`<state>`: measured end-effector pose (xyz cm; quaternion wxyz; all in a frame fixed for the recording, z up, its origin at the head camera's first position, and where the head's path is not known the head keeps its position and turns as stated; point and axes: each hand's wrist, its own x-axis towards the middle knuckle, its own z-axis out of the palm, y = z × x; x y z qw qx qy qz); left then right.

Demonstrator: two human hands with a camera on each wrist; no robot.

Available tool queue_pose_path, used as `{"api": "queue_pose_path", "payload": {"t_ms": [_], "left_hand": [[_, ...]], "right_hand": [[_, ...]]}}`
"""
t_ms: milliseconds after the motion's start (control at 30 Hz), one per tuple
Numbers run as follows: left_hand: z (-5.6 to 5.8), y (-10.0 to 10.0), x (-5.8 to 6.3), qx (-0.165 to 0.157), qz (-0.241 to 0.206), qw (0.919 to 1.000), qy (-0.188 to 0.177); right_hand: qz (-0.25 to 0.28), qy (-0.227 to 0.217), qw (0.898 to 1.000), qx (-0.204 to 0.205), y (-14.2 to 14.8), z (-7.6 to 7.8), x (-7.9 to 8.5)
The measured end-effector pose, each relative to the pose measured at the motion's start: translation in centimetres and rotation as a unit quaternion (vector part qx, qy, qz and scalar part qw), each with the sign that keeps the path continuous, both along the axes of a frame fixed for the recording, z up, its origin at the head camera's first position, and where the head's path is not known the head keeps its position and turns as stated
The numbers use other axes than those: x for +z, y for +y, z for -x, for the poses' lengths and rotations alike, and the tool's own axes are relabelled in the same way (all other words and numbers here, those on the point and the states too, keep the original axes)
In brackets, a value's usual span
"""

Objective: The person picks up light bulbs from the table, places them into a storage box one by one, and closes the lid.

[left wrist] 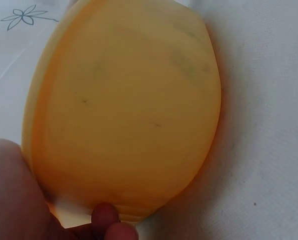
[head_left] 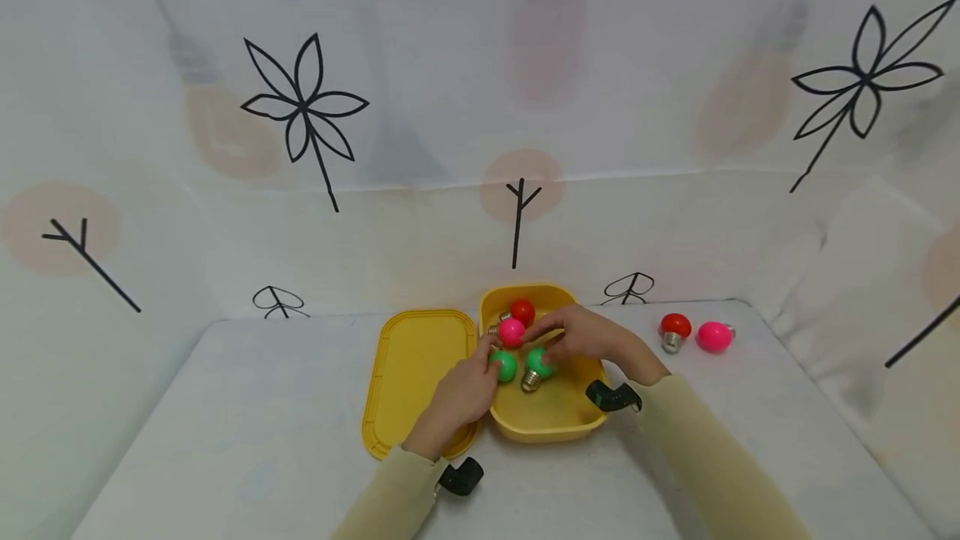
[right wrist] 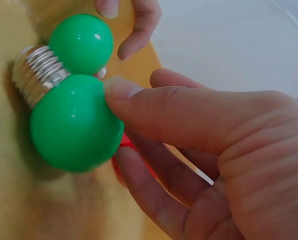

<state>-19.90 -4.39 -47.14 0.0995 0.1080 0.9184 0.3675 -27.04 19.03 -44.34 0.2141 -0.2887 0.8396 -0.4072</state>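
Observation:
A yellow plastic container [head_left: 546,433] stands on the table, holding several coloured light bulbs. My left hand [head_left: 467,388] grips its left wall; in the left wrist view fingertips [left wrist: 105,217] show against the outside of the wall. Inside the container, my right hand [head_left: 588,336] pinches a green bulb [right wrist: 76,125] between thumb and fingers, its metal screw base pointing away from the palm. Another green bulb [head_left: 503,366] lies by the left wall, near the left thumb. Behind them are a pink bulb [head_left: 512,332] and a red bulb [head_left: 522,312].
A flat yellow lid [head_left: 420,382] lies left of the container, close against it. To the right on the table rest a red bulb [head_left: 676,326] and a pink bulb [head_left: 714,337]. A patterned white cloth [head_left: 420,248] rises behind the table and at both sides.

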Motion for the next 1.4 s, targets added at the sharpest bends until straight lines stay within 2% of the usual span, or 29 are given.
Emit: {"api": "queue_pose_path", "payload": {"t_ms": [333,533,833,1100,1400], "left_hand": [[0.0,-0.1,-0.1,0.004,0.001,1.0,-0.001],[0.2,0.0,0.1,0.001,-0.002,1.0,-0.009],[0.2,-0.2,0.1,-0.009,-0.011,0.9998,-0.016],[0.1,-0.2,0.1,-0.01,-0.009,0.9998,-0.015],[0.1,-0.2,0.1,-0.01,-0.008,0.9998,-0.013]], "right_hand": [[0.04,-0.008,0.999,-0.008,0.3,-0.1,0.0],[0.071,-0.007,0.997,-0.026,0.5,-0.1,0.2],[0.147,-0.032,0.987,-0.059,0.6,-0.2,0.1],[0.146,-0.014,0.987,-0.063,0.7,-0.5,0.2],[0.122,0.012,0.988,-0.09,1.3,-1.1,0.6]]}}
